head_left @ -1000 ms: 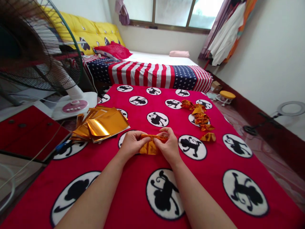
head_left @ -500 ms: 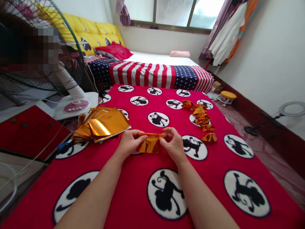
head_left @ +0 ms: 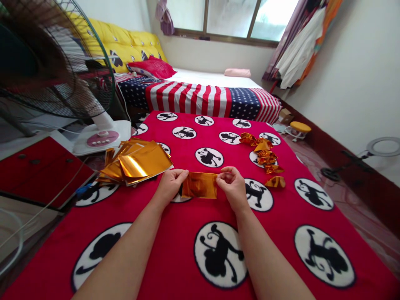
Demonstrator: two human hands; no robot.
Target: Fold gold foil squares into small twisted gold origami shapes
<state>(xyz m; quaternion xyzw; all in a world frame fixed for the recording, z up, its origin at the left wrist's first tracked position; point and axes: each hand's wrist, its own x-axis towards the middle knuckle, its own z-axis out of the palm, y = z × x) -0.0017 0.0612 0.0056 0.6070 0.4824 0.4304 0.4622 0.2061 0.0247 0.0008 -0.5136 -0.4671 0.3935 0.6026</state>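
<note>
A sheet of shiny gold foil paper is stretched between my hands above the red cloth with monkey prints. My left hand pinches its upper left corner between thumb and fingers. At the opposite upper corner, my right hand grips the foil with thumb and fingertips. A loose pile of flat gold sheets lies to the left of my left hand. Several folded gold pieces form a row at the right, beyond my right hand.
An electric fan stands at the left beside a red panel. Behind the cloth is a bed with a striped and starred cover. A yellow stool and a ring-shaped stand are on the right.
The foil between my hands shows wider and flatter now. My thumbs have moved off its middle to the upper corners, and my right hand has shifted slightly right.
</note>
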